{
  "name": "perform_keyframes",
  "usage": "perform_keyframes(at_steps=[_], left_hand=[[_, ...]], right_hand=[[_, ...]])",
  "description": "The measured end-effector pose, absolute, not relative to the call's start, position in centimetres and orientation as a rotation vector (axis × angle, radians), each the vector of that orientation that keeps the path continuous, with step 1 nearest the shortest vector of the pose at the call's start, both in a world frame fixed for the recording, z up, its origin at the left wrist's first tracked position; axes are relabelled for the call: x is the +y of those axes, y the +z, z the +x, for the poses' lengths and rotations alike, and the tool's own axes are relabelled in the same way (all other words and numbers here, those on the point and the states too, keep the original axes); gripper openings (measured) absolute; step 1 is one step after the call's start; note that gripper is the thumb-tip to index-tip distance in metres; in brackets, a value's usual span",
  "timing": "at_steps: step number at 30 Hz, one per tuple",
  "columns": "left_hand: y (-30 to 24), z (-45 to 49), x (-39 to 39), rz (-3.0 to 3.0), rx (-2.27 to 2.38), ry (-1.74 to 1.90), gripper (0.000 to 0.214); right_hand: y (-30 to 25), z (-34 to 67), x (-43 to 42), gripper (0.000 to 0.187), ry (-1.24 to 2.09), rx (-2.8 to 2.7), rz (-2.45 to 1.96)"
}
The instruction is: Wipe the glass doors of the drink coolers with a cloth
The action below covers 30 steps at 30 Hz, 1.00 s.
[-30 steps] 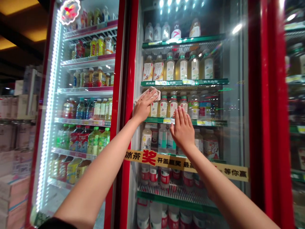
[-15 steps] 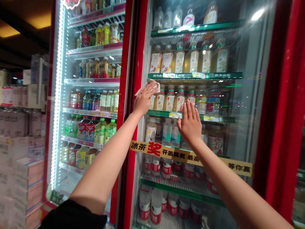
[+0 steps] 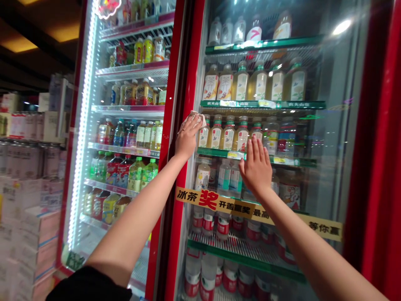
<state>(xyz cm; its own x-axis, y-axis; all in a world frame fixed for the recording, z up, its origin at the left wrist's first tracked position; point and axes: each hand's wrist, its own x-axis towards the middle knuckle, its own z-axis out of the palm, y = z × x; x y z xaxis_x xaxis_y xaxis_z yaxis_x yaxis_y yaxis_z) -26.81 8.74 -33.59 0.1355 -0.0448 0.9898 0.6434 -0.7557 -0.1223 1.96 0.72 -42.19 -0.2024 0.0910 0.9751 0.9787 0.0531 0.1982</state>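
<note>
My left hand (image 3: 187,138) presses a crumpled whitish cloth (image 3: 199,119) against the red door frame (image 3: 189,175) of a glass-front drinks fridge, where frame and glass meet. Its fingers lie over the cloth, partly hiding it. On the glass door (image 3: 316,184) my right hand (image 3: 257,165) rests flat, fingers stretched upward and nothing in it. Behind the glass, bottled drinks (image 3: 242,134) stand in rows on green-edged shelves (image 3: 263,104). A yellow strip with printed characters (image 3: 194,195) crosses the door below my hands; my right forearm covers part of it.
To the left stands a second lit fridge (image 3: 128,109) with several shelves of coloured bottles. Stacked cartons (image 3: 46,238) and other packaged goods (image 3: 25,159) are at the far left. A bright light reflection shows on the glass at upper right.
The view has shifted slightly, so the fridges appear further right and lower. My left hand with the cloth has slid left relative to the door, onto its red frame. My right hand stays flat.
</note>
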Motion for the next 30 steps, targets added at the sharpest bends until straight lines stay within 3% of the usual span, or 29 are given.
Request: perform_keyframes(at_steps=[5, 11, 20, 30], left_hand=[[-37.5, -27.6, 7.7, -1.929, -0.524, -1.440, 0.070], [-35.4, -28.4, 7.5, -2.023, -0.444, -1.424, 0.071], [-35.0, -27.0, 7.2, -1.965, -0.457, -1.852, 0.081], [-40.8, -28.2, 7.7, -1.861, -0.611, -1.945, 0.063]], right_hand=[[-42.3, 1.8, 1.0, 0.088, -1.254, -1.435, -1.167], [-41.4, -1.4, 0.7, 0.094, -1.192, -1.528, -0.998], [-33.9, -10.2, 2.1, 0.053, -1.117, -1.884, -0.672], [-29.1, -15.1, 3.8, 0.037, -1.119, -1.774, -0.652]])
